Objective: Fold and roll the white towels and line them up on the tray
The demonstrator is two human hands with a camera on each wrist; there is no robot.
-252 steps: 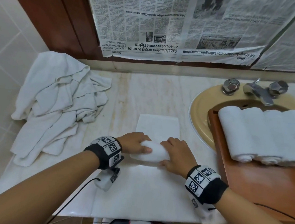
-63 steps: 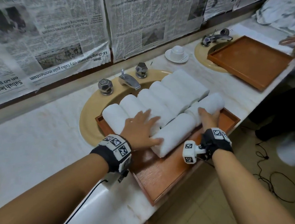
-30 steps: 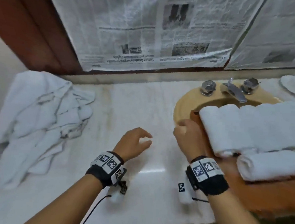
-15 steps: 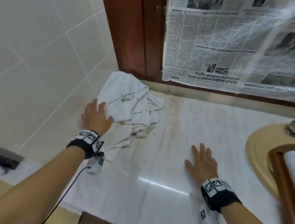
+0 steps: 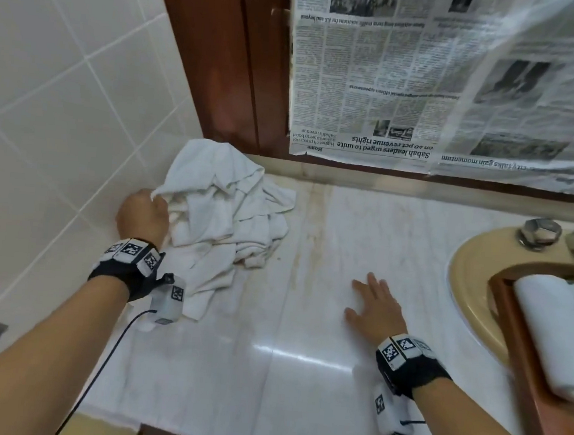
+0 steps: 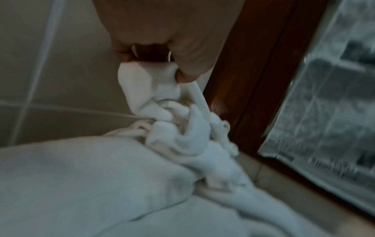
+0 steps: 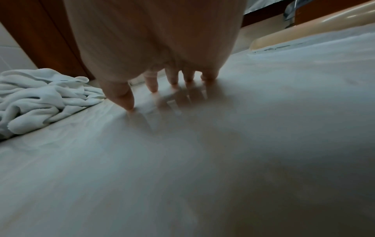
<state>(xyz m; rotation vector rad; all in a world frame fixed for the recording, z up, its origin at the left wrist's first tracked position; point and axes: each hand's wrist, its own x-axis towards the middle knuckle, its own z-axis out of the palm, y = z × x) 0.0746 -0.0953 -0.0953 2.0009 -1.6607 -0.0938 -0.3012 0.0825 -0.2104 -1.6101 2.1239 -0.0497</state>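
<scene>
At the far left, against the tiled wall, the left hand (image 5: 143,218) pinches an edge of the pile of loose white towels (image 5: 230,223) heaped on the marble counter (image 5: 301,373). Well apart from the pile, the right hand (image 5: 374,310) lies flat on the bare counter, fingers straight and spread, holding nothing. At the far right a rolled towel (image 5: 555,327) rests on the wooden tray (image 5: 522,356) set over the basin (image 5: 470,276)

Left hand (image 5: 143,218) fisted, fingers pinched; right hand (image 5: 376,312) flat, fingers spread
</scene>
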